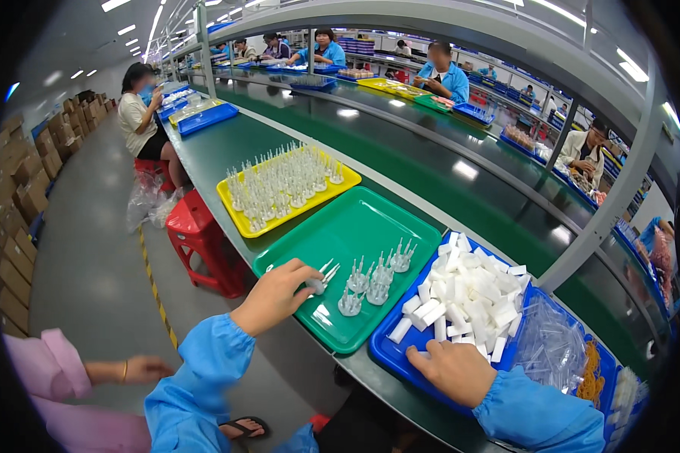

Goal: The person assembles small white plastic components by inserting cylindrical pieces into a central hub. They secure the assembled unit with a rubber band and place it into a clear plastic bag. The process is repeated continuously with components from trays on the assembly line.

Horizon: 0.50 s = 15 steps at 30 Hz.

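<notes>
Green tray (332, 226) reaches the near edge of the table (238, 140); pronged translucent pieces (378, 287) take up only its right part. Over its near rim, left hand (279, 291) pinches a pronged piece (319, 283). Right of it, right hand (455, 370) at white blocks (472, 291), fingers bent, grip can't tell. Left of it, red stool (204, 241) on grey floor (98, 249).

Middle tray (332, 226) (left hand (278, 294) over it) between parts tray (329, 194), left, and block tray (391, 350), right.

The left hand (278, 294) holds a spiky piece (325, 279) over a green tray (321, 230), with a yellow tray (349, 179) beyond that hand; the right hand (455, 370) is beside white blocks (472, 294), perhaps touching one.
</notes>
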{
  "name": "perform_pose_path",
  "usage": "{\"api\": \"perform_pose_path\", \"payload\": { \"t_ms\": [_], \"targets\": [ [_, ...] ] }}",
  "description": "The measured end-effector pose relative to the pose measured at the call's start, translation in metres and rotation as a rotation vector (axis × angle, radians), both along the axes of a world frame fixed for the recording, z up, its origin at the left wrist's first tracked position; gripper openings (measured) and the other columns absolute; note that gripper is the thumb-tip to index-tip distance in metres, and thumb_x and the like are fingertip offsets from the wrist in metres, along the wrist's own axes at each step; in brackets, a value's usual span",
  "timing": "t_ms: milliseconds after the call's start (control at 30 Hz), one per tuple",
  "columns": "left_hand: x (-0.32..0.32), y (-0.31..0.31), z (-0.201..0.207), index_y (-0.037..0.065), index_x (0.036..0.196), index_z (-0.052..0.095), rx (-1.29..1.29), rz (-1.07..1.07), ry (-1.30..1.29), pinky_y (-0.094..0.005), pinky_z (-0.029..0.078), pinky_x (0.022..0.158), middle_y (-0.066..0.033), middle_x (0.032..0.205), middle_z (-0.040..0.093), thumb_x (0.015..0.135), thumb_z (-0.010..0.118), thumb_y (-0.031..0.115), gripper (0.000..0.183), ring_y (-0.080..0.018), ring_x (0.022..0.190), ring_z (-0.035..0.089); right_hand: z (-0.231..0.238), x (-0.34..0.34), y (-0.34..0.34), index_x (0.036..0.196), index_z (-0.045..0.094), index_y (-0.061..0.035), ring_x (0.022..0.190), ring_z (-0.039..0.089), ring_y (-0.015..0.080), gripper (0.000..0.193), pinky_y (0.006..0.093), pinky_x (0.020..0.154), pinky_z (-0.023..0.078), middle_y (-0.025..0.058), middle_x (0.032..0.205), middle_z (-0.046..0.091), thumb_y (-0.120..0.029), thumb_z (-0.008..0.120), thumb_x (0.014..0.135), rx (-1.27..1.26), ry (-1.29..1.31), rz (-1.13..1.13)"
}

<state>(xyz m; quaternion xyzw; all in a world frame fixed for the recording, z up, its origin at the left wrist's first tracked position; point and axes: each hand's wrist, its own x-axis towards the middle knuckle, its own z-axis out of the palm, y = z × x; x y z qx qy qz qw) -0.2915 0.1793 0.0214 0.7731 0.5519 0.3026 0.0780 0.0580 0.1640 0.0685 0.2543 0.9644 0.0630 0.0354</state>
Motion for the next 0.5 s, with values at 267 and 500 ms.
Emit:
{"api": "perform_pose_path", "payload": {
  "t_ms": [267, 500],
  "targets": [
    [0.037, -0.031, 0.013, 0.001, 0.105, 0.061, 0.148, 0.179, -0.545, -0.0291, 0.056, 0.079, -0.0078, 0.098, 0.063, 0.085, 0.071, -0.003, 0.023, -0.0158, 0.091, 0.068, -0.025, 0.0, 0.019, 0.097, 0.054, -0.0089, 0.072, 0.066, 0.0294, 0.012, 0.0431, 0.056, 0.052, 0.0123, 0.081, 0.061, -0.014, 0.058, 0.086, 0.1, 0.02, -0.018],
    [0.116, -0.088, 0.029, -0.001, 0.107, 0.062, 0.126, -0.121, -0.802, -0.029, 0.057, 0.081, -0.0093, 0.105, 0.059, 0.085, 0.071, -0.006, 0.025, -0.0167, 0.096, 0.066, -0.019, 0.02, 0.004, 0.106, 0.057, -0.0084, 0.08, 0.068, 0.0316, 0.018, 0.0456, 0.066, 0.055, 0.0151, 0.087, 0.064, -0.01, 0.057, 0.089, 0.091, 0.117, -0.157]
  ]
}}
